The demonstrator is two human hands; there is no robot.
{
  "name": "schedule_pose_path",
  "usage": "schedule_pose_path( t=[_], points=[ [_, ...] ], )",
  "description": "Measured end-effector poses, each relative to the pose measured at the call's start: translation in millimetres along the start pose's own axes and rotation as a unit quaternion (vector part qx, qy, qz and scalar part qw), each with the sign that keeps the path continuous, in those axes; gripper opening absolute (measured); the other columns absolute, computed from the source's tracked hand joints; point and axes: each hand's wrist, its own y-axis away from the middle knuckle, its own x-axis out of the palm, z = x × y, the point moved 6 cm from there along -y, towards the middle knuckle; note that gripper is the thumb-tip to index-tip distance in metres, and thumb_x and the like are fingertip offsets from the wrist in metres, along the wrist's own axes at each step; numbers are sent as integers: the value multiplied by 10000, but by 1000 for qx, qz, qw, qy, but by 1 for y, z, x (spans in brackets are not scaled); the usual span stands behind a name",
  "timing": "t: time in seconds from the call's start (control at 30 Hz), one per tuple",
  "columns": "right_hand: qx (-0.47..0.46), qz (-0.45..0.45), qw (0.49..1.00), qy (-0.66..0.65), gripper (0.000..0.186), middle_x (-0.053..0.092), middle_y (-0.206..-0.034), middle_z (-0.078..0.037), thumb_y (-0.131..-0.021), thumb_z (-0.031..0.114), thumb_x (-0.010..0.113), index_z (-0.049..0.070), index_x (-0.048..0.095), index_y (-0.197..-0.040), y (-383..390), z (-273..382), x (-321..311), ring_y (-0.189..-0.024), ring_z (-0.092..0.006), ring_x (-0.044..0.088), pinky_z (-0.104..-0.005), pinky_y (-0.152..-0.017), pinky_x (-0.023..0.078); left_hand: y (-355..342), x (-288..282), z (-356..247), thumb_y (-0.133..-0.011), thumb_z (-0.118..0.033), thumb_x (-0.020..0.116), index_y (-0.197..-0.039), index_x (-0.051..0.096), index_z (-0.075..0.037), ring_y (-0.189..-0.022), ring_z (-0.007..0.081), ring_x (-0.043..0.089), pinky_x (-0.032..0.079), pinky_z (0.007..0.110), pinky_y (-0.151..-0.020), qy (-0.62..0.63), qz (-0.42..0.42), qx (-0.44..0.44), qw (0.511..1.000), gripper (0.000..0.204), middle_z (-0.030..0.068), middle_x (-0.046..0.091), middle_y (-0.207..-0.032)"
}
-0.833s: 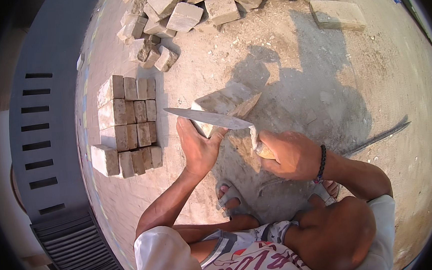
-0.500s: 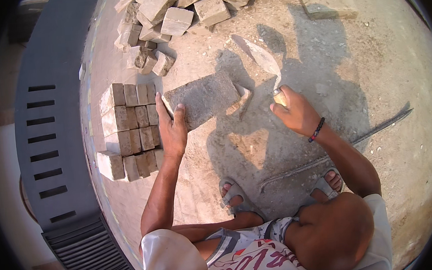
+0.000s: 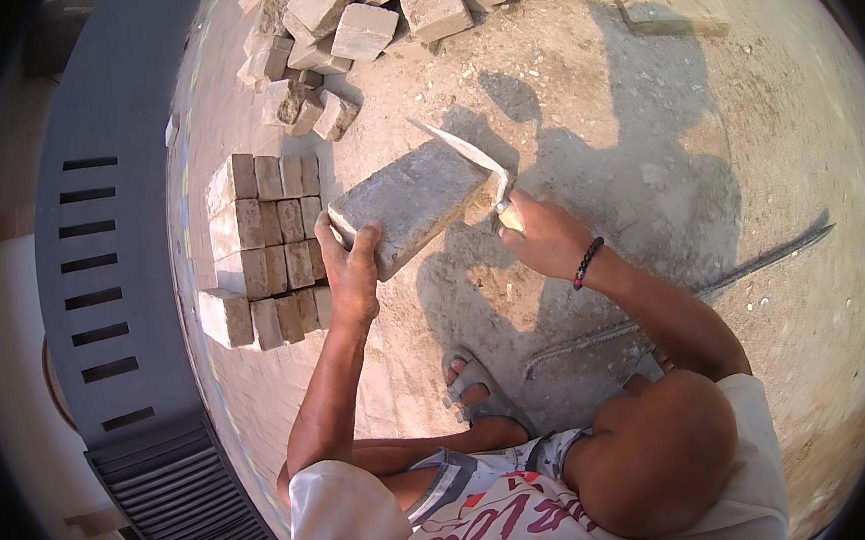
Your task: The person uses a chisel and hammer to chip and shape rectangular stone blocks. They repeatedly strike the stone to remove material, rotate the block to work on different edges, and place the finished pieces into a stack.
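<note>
A grey, rough-faced brick [image 3: 413, 203] is held up off the ground by my left hand [image 3: 353, 265], which grips its near left end with the thumb on the broad face. My right hand [image 3: 554, 238] is closed round the pale handle of a trowel [image 3: 469, 148]. The metal blade lies along the brick's far right corner, seen nearly edge-on; whether it touches the brick I cannot tell. A dark braided bracelet [image 3: 588, 263] circles my right wrist.
Left of the brick stands a neat stack of bricks [image 3: 241, 223]. A loose brick pile [image 3: 366, 32] lies at the far side, with a large flat block [image 3: 671, 6] to its right. A dark strip [image 3: 695, 295] crosses the ground near my sandalled feet. A dark slotted panel [image 3: 96, 263] runs along the left.
My right hand has brought the trowel leftward, from beyond the brick to its far right edge. The brick has tilted, so its near side face shows more.
</note>
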Motion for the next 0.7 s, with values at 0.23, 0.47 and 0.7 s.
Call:
schedule_pose_path(
  t=[0.23, 0.47, 0.7],
  points=[
    [10, -10, 1000, -6, 424, 648, -936, -303, -883, 247, 621, -44, 505, -1168, 2, -30, 0, -931, -460, 639, -536, -817, 491, -5, 14, 0, -991, -408, 564, -1399, 329, 50, -1184, 242, 484, 361, 373, -1061, -31, -47, 43, 997, 657, 191, 479, -1303],
    [-40, 16, 998, -43, 358, 645, -928, -280, -902, 217, 594, -47, 531, -1136, 42, 21, 15, -891, -454, 629, -511, -789, 481, -19, 10, -8, -1007, -401, 551, -1252, 427, 97, -1095, 264, 491, 377, 380, -1000, -175, -89, 127, 972, 568, 211, 517, -1127],
    [-52, -116, 975, -181, 435, 660, -893, -286, -892, 264, 612, -75, 508, -1143, 43, 9, -19, -869, -461, 650, -493, -781, 505, -10, 16, -36, -1022, -457, 467, -1102, 605, -23, -939, 406, 553, 462, 480, -833, -339, -96, 193, 916, 463, 247, 534, -1040]
  ],
)
